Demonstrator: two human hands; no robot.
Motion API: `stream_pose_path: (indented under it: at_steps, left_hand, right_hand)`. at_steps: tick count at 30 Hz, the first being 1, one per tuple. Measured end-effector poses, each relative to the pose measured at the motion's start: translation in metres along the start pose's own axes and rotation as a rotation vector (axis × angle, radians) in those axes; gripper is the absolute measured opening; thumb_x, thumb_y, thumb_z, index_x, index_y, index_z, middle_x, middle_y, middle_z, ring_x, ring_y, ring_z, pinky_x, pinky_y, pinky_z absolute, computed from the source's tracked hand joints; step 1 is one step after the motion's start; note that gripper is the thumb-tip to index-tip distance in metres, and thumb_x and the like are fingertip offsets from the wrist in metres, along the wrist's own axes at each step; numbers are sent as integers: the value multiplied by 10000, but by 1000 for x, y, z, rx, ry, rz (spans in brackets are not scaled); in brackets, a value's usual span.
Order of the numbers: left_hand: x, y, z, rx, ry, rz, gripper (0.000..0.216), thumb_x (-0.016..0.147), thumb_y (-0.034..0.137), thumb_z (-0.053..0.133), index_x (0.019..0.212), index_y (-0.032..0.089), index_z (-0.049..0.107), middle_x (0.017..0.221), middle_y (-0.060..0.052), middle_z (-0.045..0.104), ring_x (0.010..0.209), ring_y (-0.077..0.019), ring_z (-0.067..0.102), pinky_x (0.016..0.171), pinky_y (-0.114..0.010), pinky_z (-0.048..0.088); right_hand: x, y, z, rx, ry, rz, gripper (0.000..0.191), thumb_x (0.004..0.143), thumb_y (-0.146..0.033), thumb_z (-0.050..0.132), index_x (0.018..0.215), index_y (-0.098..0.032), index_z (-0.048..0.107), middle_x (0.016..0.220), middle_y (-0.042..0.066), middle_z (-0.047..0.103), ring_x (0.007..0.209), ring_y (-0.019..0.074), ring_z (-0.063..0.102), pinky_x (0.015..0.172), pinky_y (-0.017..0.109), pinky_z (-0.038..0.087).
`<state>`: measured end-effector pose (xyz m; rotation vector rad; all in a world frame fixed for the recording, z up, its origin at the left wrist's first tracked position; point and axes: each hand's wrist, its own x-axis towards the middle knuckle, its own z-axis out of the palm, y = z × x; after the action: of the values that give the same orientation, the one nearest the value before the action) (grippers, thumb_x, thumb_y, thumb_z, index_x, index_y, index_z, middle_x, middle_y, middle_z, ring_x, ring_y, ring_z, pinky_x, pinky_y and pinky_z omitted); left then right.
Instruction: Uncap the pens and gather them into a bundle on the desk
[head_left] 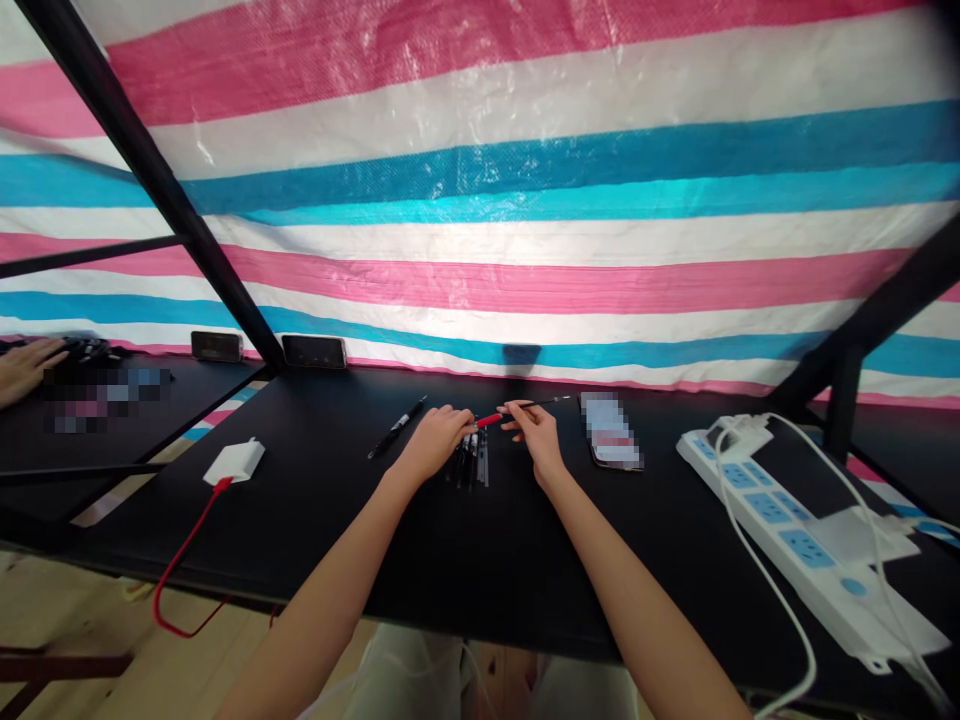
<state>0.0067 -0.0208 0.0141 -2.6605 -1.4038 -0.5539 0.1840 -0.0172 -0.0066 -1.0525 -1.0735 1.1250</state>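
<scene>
Well inside table edges, left hand and right hand pinch a red pen.

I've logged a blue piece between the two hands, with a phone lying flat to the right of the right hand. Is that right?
Not quite: the piece between the left hand and the right hand is red, not blue, as the head view shows. The phone does lie flat to the right of the right hand.

Left grip and right grip pinch, near together, arms outstretched.
</scene>
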Motion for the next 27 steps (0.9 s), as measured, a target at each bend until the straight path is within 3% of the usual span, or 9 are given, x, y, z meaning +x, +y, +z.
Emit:
stream_pose_path:
  at_steps: [19, 24, 27]
  left_hand:
    - [1, 0, 1, -30, -7, -26, 252, 889, 321, 324, 860, 172, 525, 794, -34, 570, 750, -151, 490, 675, -272, 336]
    - [0, 2, 1, -54, -2, -22, 261, 891, 319, 314, 860, 170, 527, 788, -38, 563, 749, -151, 490, 689, -278, 344]
    - [1, 3, 1, -85, 9, -56, 250, 888, 311, 320, 867, 174, 528, 800, -37, 565, 752, -150, 499, 700, -278, 351]
  right_hand:
    - [2, 7, 1, -17, 13, -21, 314, 692, -433, 553, 837, -156, 590, 853, 72, 661, 571, 115, 598, 399, 164, 342]
    - [1, 8, 4, -144, -107, -24, 315, 695, -428, 547, 868, -172, 611, 851, 53, 645, 594, 127, 608, 396, 164, 361]
    - [-2, 7, 7, -167, -208, -36, 364, 704, -418, 541, 999, -207, 576, 911, 37, 629, 599, 119, 606, 397, 166, 365]
